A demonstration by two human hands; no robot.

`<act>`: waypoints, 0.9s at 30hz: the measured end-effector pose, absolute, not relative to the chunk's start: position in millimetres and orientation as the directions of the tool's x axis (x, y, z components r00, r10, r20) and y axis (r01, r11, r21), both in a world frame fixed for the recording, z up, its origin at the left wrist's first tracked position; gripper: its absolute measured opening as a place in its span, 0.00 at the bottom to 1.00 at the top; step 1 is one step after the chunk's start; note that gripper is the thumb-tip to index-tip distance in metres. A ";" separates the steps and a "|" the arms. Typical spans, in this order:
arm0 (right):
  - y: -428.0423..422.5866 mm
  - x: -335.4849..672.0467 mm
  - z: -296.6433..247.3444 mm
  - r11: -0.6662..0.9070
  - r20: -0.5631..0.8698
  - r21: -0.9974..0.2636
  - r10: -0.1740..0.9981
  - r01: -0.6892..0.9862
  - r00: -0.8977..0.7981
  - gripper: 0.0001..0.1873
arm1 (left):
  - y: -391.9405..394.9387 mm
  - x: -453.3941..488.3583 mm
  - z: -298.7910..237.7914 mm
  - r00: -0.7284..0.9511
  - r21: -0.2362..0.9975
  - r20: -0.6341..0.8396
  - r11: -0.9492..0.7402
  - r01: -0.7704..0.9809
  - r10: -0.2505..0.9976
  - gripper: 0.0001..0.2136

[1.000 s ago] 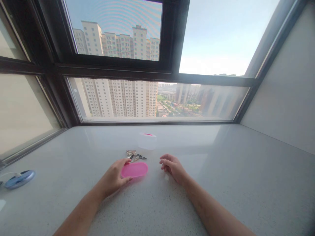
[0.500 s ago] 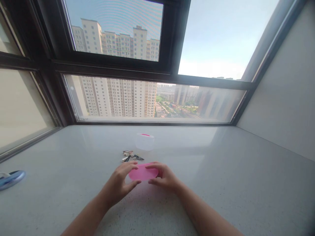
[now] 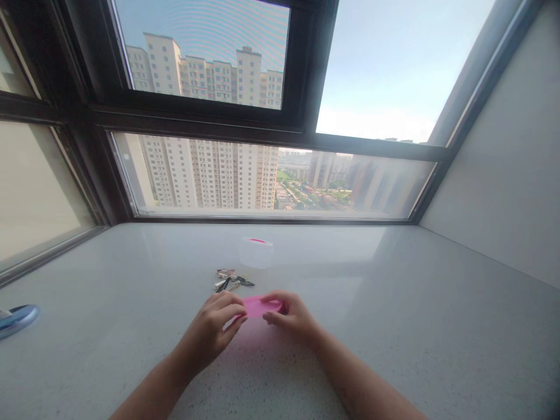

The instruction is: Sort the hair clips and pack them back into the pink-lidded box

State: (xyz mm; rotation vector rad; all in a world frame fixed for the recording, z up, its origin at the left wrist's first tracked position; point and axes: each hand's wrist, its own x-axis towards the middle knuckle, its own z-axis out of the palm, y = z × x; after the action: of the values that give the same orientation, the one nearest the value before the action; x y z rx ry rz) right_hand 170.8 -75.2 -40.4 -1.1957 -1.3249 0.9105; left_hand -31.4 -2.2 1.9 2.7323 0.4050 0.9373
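Between my two hands is a thin, rounded pink lid [image 3: 257, 307], held just above the counter. My left hand [image 3: 217, 322] pinches its left edge, fingers on top and thumb below. On the opposite edge my right hand [image 3: 294, 315] is closed around the rim, thumb in front and fingers behind. The fingers hide both ends of the lid. Just beyond it lies a bunch of keys [image 3: 231, 280]. Farther back stands a translucent tub [image 3: 256, 254] with a pink strip showing near its top.
A pale speckled counter [image 3: 394, 326] runs up to the dark window frame [image 3: 271, 220]. At the left edge sits a blue rounded object [image 3: 20, 321], partly out of view. A white wall [image 3: 503, 175] rises at the right.
My left fingers have closed in on the lid's left edge. The lid has tilted flatter and shows less of its face. The view has shifted slightly.
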 end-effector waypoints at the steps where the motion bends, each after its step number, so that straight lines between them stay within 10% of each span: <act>1: -76.4 169.9 -38.8 0.212 0.230 -0.963 0.968 0.169 0.096 0.22 | -2.5 -31.2 1.8 0.758 0.298 0.563 -0.937 0.184 0.328 0.05; 27: -80.0 166.4 -35.2 0.126 0.191 -0.926 0.970 0.356 0.153 0.23 | -5.8 -32.4 8.3 0.766 0.218 0.537 -0.936 0.277 0.352 0.08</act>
State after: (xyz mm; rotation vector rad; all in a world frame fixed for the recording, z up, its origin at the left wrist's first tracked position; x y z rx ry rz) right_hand 166.4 -80.0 -35.2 -1.4137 -1.3855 0.7644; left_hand -32.4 -5.8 8.3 2.8328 0.5071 0.8996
